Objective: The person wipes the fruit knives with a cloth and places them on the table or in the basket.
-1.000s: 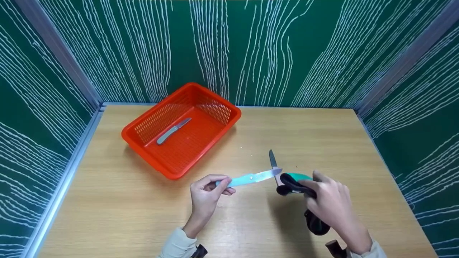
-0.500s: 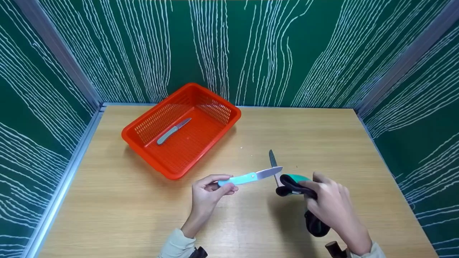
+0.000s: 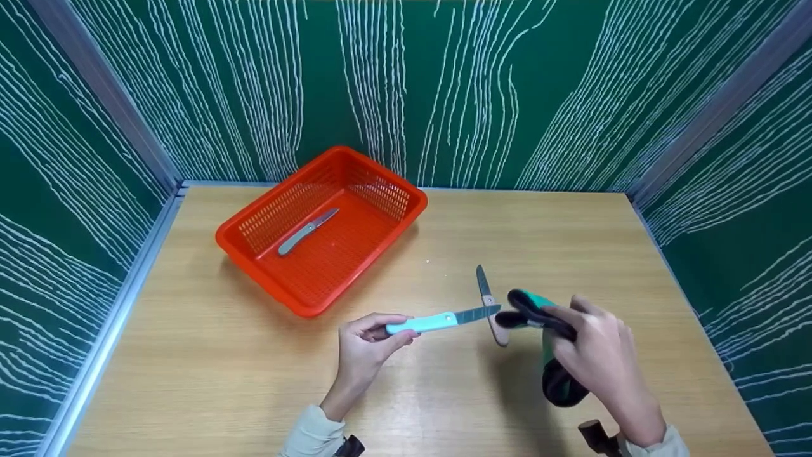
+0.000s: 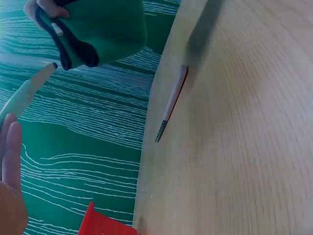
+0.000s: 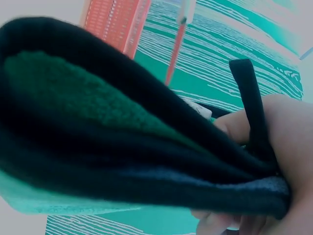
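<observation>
My left hand (image 3: 363, 349) pinches a knife with a turquoise handle (image 3: 425, 323) between thumb and fingers, above the table. Its blade points right, the tip close to a folded green cloth with black edging (image 3: 538, 302). The right hand (image 3: 602, 355) grips that cloth, which fills much of the right wrist view (image 5: 58, 88), a black loop (image 5: 247, 93) standing up from it. In the left wrist view the blade tip appears beside the black edge; I cannot tell if they touch. A knife with a pinkish handle (image 3: 498, 331) lies on the table beneath.
A red-orange perforated basket (image 3: 308, 310) stands at the back left of the wooden table (image 3: 222, 381). Inside it lies a grey-handled knife (image 3: 295, 242). Green walls (image 3: 428, 76) with white wavy lines enclose the table at the back and sides.
The right hand has shifted slightly right with the cloth, showing more of the pinkish handle. The turquoise knife's tip has dipped a little, and its blade has turned so it looks darker.
</observation>
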The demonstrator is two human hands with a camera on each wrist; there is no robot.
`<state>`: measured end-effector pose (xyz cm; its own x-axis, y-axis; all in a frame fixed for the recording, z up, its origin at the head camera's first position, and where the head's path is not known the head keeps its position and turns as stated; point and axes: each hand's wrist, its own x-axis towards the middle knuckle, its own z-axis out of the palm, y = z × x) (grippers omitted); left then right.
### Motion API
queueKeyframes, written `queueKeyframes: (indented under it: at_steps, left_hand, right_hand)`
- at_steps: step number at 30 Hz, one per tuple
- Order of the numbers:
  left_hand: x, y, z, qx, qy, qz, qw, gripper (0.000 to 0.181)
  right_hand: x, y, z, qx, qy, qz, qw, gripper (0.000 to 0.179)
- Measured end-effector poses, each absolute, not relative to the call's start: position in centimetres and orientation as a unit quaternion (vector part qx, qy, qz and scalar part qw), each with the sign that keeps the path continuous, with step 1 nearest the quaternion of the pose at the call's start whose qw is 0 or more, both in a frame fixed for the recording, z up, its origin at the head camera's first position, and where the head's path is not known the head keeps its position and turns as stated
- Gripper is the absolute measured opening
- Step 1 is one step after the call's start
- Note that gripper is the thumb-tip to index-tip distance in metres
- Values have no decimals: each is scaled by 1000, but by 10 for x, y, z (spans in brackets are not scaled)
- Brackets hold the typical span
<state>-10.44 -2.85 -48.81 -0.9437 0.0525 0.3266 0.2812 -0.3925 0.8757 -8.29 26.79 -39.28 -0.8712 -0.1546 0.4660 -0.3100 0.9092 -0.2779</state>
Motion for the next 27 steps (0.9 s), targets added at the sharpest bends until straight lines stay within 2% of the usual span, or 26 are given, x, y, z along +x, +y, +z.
queueKeyframes:
  at_steps: [7,12,15,19,27]
  left_hand:
    - [-103,-28,-485,-160,-587,-789,82,24]
    - [-99,-25,-478,-181,-597,-776,96,23]
    - [-101,-19,-485,-185,-596,-774,110,24]
    - [-102,-13,-486,-186,-585,-778,133,22]
    - [-96,-11,-460,-211,-559,-782,177,20]
  right_hand:
    - [-92,263,-381,96,-921,226,303,26]
    - [-94,248,-375,101,-900,263,333,26]
    - [-93,237,-375,126,-894,281,326,31]
    - [-88,223,-378,172,-900,279,286,37]
    - [-81,208,-391,271,-914,184,240,48]
